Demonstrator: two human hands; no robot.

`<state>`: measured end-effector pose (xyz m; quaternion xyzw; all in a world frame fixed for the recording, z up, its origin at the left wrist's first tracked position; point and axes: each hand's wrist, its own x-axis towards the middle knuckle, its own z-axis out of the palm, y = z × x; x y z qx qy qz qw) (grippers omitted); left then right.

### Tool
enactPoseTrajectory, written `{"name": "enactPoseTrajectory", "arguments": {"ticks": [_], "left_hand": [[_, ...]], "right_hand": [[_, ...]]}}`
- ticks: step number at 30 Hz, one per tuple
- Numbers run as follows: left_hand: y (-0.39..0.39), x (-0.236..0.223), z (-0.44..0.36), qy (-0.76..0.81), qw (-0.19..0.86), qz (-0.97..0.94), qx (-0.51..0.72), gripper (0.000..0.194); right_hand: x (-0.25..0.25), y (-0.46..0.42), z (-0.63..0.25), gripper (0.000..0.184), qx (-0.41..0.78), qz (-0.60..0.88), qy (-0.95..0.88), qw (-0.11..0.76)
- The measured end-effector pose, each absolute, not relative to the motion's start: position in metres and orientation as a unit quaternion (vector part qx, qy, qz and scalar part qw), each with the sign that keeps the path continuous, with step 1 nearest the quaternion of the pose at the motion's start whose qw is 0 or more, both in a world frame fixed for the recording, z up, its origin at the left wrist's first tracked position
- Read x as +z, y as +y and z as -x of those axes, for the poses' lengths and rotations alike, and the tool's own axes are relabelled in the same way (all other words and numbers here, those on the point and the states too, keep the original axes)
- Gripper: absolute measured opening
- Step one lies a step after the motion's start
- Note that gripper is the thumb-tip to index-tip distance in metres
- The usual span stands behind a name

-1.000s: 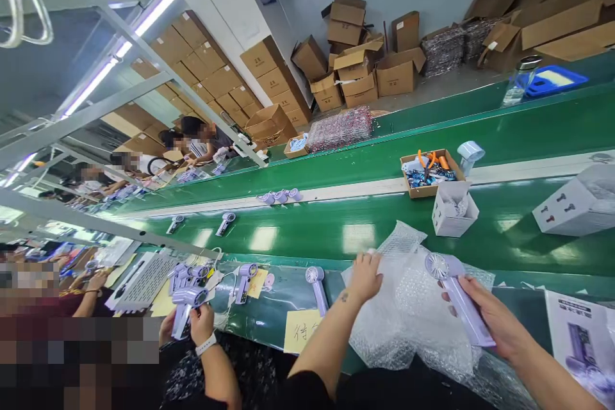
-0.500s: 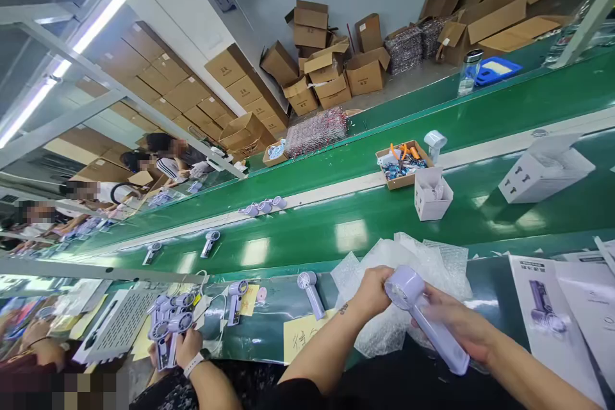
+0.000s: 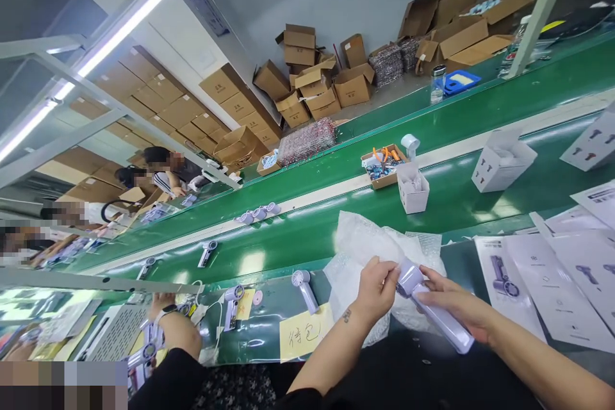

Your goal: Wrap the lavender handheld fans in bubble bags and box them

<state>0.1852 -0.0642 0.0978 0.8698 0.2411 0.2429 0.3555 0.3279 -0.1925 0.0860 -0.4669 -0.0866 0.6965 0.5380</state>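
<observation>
Head view: right hand (image 3: 454,307) clamped on one lilac handheld fan (image 3: 435,314), left hand (image 3: 379,285) gripping the bubble wrap (image 3: 365,250) at the fan's head. Left of it, one fan (image 3: 304,288) lies beside the yellow note (image 3: 305,333). Beyond the wrap, two open white boxes (image 3: 502,160) sit on the green belt (image 3: 336,230).

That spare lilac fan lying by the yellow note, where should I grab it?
Take the spare fan by its handle, coming from above on the near side. It lies flat, round head toward the belt, its straight slim handle pointing back at the yellow note, with open surface either side.

Yellow paper slip (image 3: 305,334) on the bench edge reads "待包".
</observation>
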Motion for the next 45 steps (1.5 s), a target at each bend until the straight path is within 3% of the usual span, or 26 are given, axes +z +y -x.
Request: {"name": "enactPoseTrajectory", "arguments": {"ticks": [6,8,13,17,20,23,25,29,35,41,45], "left_hand": [[-0.052,0.107,-0.191,0.215,0.508,-0.83,0.082,0.032],[-0.05,0.109,-0.189,0.207,0.506,-0.835,0.065,0.03],[-0.064,0.108,-0.181,0.153,0.277,-0.937,0.149,0.026],[-0.086,0.099,-0.174,0.071,0.061,-0.975,0.201,0.025],[-0.098,0.092,-0.175,0.042,0.016,-0.976,0.213,0.022],[-0.104,0.085,-0.175,0.035,0.021,-0.973,0.226,0.02],[-0.105,0.081,-0.175,0.035,0.038,-0.973,0.226,0.021],[-0.107,0.077,-0.177,0.109,0.15,-0.956,0.226,0.016],[-0.117,0.093,-0.192,0.09,0.247,-0.949,0.174,0.016],[-0.117,0.119,-0.205,0.258,0.465,-0.841,0.104,0.014],[-0.108,0.139,-0.209,0.276,0.55,-0.782,0.101,0.016]], "right_hand": [[0.081,-0.208,-0.332,0.069,0.718,0.416,-0.153,0.537],[0.077,-0.21,-0.331,0.061,0.716,0.422,-0.149,0.535],[0.067,-0.215,-0.326,0.034,0.688,0.452,-0.097,0.56],[0.065,-0.218,-0.321,0.03,0.656,0.465,-0.077,0.59],[0.068,-0.217,-0.316,0.036,0.631,0.471,-0.067,0.613],[0.076,-0.216,-0.315,0.053,0.613,0.474,-0.027,0.632],[0.083,-0.215,-0.315,0.056,0.622,0.463,-0.003,0.631],[0.087,-0.215,-0.311,0.033,0.624,0.451,0.107,0.629],[0.079,-0.238,-0.301,0.026,0.599,0.48,0.14,0.625],[0.106,-0.273,-0.327,0.033,0.507,0.662,-0.153,0.531],[0.148,-0.279,-0.354,0.033,0.402,0.739,-0.295,0.453]]}}
